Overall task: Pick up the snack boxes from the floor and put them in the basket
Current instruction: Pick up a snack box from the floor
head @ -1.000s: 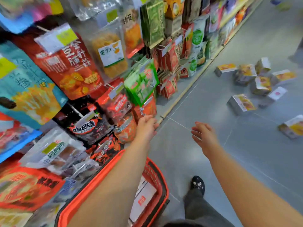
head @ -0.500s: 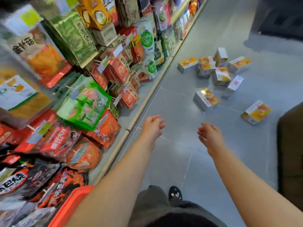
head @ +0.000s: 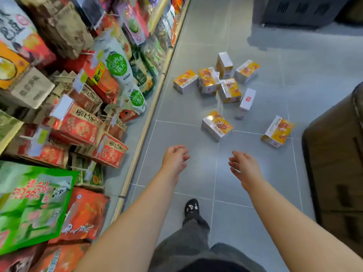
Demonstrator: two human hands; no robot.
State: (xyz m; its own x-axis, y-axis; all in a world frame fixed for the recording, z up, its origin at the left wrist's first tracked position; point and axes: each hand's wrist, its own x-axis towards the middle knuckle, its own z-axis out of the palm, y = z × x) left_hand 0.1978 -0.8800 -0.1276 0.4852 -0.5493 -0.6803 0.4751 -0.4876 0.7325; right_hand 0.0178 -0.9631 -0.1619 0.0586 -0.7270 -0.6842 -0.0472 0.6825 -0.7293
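Several yellow and white snack boxes lie scattered on the grey tiled floor ahead. The nearest box (head: 217, 125) lies just beyond my hands, another (head: 277, 131) farther right, and a cluster (head: 220, 81) sits behind them. My left hand (head: 174, 160) and my right hand (head: 244, 166) are both stretched forward above the floor, empty, fingers loosely apart, short of the nearest box. The basket is out of view.
A shelf (head: 151, 107) packed with snack bags runs along the left. A dark brown unit (head: 335, 163) stands at the right and a dark cabinet (head: 294, 10) at the far top. My foot (head: 191, 208) is on the floor below my hands.
I have moved forward along the aisle; the boxes are nearer and the red basket has dropped out of view. Both hands stay empty and extended.
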